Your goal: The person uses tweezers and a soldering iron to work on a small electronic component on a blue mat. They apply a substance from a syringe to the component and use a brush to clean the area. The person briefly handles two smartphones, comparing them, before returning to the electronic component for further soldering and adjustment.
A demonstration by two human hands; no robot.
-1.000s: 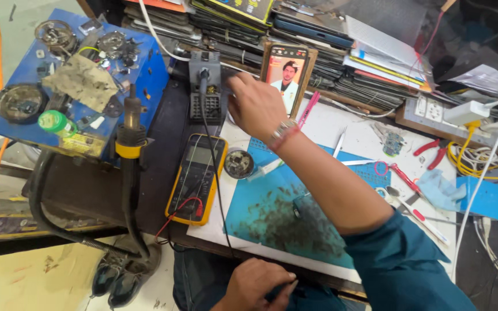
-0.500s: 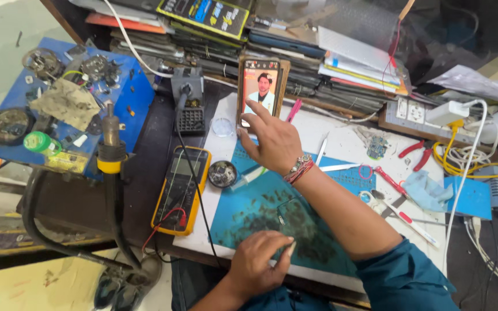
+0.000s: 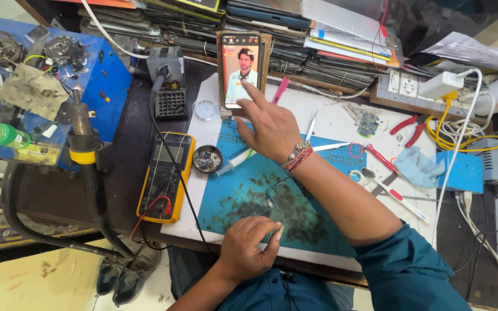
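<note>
On the bench (image 3: 116, 167) we record, placed relative to the blue work mat (image 3: 243, 196): a smartphone (image 3: 240, 69) propped upright just beyond the mat's far edge, its screen lit with a portrait. Our right hand (image 3: 269, 126) hovers above the mat's far side, its grip spread, index finger extended and touching the phone's lower screen. Our left hand (image 3: 249, 247) rests at the mat's near edge, its grip curled loosely; we cannot tell whether it pinches anything. Left of the mat: a yellow multimeter (image 3: 165, 175) and a small round tin (image 3: 207, 158). Right of the mat: red-handled pliers (image 3: 407, 129) and a crumpled blue cloth (image 3: 416, 164). Far left of the mat: a blue box (image 3: 110, 75).
</note>
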